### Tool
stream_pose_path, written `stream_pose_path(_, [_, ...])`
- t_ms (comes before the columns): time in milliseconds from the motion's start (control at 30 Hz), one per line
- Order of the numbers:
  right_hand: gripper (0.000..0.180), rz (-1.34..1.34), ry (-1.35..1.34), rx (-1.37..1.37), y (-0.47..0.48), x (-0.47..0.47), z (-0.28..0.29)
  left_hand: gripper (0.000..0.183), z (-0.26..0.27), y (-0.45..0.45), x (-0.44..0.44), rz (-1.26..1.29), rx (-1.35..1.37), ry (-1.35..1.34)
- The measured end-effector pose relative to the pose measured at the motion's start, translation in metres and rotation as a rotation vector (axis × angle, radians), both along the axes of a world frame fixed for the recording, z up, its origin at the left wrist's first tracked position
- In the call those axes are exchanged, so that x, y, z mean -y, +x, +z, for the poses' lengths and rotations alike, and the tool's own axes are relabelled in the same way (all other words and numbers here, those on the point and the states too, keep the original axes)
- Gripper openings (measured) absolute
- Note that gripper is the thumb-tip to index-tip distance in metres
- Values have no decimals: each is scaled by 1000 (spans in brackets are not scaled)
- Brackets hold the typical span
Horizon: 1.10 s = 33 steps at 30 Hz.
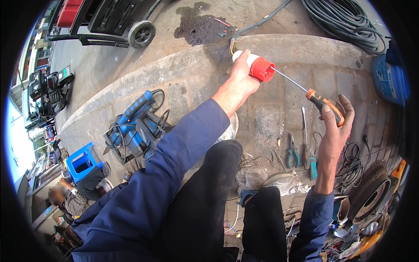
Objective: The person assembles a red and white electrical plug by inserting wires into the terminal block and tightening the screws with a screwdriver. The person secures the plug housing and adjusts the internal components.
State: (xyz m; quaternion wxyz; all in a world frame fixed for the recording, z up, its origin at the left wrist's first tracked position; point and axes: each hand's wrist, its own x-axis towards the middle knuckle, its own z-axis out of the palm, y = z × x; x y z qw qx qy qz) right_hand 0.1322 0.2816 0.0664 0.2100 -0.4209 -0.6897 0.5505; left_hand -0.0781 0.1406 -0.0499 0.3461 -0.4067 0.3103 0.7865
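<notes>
My left hand (243, 77) grips a red and white industrial plug (263, 69), its pin end turned towards the right. Colored wires (232, 46) from a thick grey cable (258, 23) reach the plug's white rear end. In my right hand (337, 121) is the orange and black handle of a screwdriver (324, 106), held between thumb and fingers. The screwdriver's shaft meets the open red end of the plug; its tip is hidden inside the rim. Below, on the paving, lie a second screwdriver (305, 140) and teal-handled pliers (292, 152).
A blue power tool (134, 124) with a looped cord lies left of my arm. Coiled cable (347, 24) sits at top right, near a blue container (389, 80). A wheel rim (371, 199) and black cords (350, 163) are at right. A person (77, 199) sits near a blue stool (83, 162).
</notes>
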Motion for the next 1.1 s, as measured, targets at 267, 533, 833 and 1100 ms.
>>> stream_pose_path(267, [48,-56,-59,183,-3,-5,1,33,0,-1,-1,-10,-7,-17])
stream_pose_path(533, [47,-5,40,108,0,-1,1,34,2,-1,-1,-17,-14,-14])
stream_pose_path(833, [42,21,-21,-51,-1,0,-2,31,0,-3,0,-2,-20,-5])
stream_pose_path(1100, [44,-18,-29,191,-5,-9,-5,30,6,-1,1,-21,-23,-29])
